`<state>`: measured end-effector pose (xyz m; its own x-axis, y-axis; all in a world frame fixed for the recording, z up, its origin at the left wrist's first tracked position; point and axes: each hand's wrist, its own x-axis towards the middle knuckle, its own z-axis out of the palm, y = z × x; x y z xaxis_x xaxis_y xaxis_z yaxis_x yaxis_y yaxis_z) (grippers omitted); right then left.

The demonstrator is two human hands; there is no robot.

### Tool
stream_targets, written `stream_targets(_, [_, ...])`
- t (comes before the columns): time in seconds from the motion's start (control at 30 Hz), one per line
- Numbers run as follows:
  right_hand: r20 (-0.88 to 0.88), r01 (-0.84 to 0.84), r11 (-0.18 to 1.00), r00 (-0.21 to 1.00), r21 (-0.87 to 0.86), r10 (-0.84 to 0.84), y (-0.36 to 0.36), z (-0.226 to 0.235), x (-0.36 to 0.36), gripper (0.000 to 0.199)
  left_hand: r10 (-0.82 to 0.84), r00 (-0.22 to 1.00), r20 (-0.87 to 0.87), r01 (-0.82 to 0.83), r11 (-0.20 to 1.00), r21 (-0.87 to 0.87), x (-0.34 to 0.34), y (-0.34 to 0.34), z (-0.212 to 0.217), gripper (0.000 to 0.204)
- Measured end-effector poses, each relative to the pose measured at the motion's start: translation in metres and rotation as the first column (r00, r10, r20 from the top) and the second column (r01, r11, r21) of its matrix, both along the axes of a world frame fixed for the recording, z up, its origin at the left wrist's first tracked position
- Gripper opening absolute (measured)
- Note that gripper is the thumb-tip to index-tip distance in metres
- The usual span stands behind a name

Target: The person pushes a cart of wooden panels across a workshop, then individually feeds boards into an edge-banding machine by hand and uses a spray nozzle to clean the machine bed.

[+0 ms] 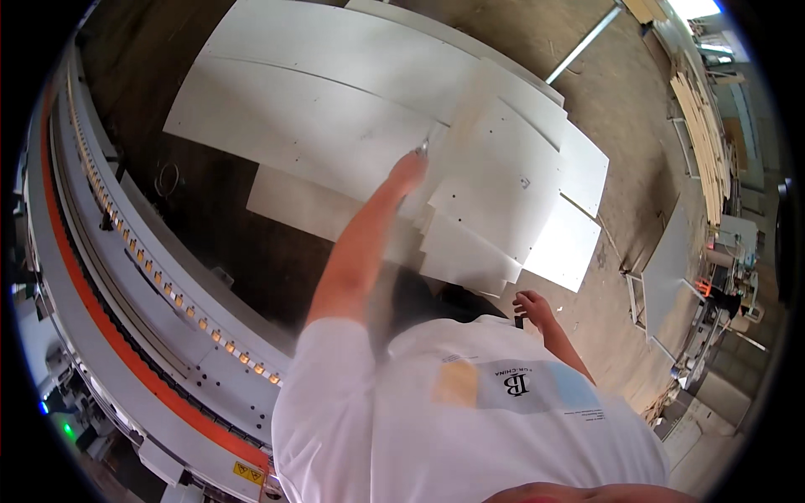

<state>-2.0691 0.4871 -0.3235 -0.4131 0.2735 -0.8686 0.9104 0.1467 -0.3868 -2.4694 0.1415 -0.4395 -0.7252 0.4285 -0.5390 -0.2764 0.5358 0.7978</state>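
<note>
My left hand (408,172) reaches out over a stack of white panels. Its fingers are closed round a small tool with a shiny metal tip (423,148); the grip hides most of it, so I cannot tell its kind. The tip points at the white panel (335,126) beneath, close to where two panels meet. A pale haze hangs over the boards just beyond the hand. Low at my right side, by the shirt hem, hangs my right hand (535,308), its fingers loosely bent and apart, with nothing visible in them.
A long machine (151,260) with an orange stripe and a row of small yellowish blocks runs along the left. More panels (566,243) lie staggered at the right of the stack. Farther right stand a tilted grey board (664,260) and long wooden strips (700,142).
</note>
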Motion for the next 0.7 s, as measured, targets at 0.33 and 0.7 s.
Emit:
stream_targets(0.33, [0.039, 0.093, 0.994, 0.995, 0.062, -0.096, 0.028, -0.008, 0.070, 0.040, -0.059, 0.996, 0.074, 0.057, 0.998, 0.026, 0.003, 0.035, 0.023, 0.039])
stream_targets(0.7, [0.000, -0.114, 0.993, 0.994, -0.032, 0.114, 0.075, -0.053, 0.041, 0.036, -0.363, 0.825, 0.433, 0.392, 0.920, 0.024, 0.287, -0.088, 0.125, 0.019])
